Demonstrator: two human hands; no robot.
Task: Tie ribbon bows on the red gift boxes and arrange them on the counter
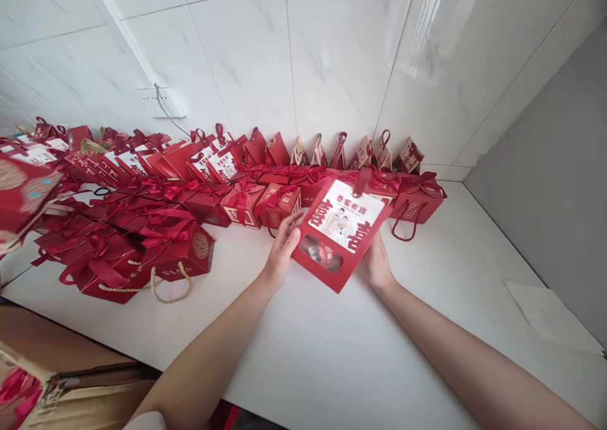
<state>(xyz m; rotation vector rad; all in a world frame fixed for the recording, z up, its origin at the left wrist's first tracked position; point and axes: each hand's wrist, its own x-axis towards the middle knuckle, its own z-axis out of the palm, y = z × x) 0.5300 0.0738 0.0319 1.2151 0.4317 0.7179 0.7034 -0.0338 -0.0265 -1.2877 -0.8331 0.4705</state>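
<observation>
Between my two hands, above the white table, is a red gift box (313,218) with a white printed panel, a ribbon at its top and an oval window near its bottom. Something red and dark shows through the window. My left hand (283,245) grips the box's left edge, thumb in front. On the right side, my right hand (378,262) holds the box from behind, its fingers mostly hidden. The box is tilted. Just behind it stands a row of red boxes with ribbon bows, among them one box (417,199) with a rope handle.
The white table (303,354) runs along a tiled wall (332,57). Several red boxes (177,250) crowd its left side. A white sheet (552,316) lies at the right. At lower left stands an open cardboard box (90,398). A socket (161,102) with a cable is on the wall.
</observation>
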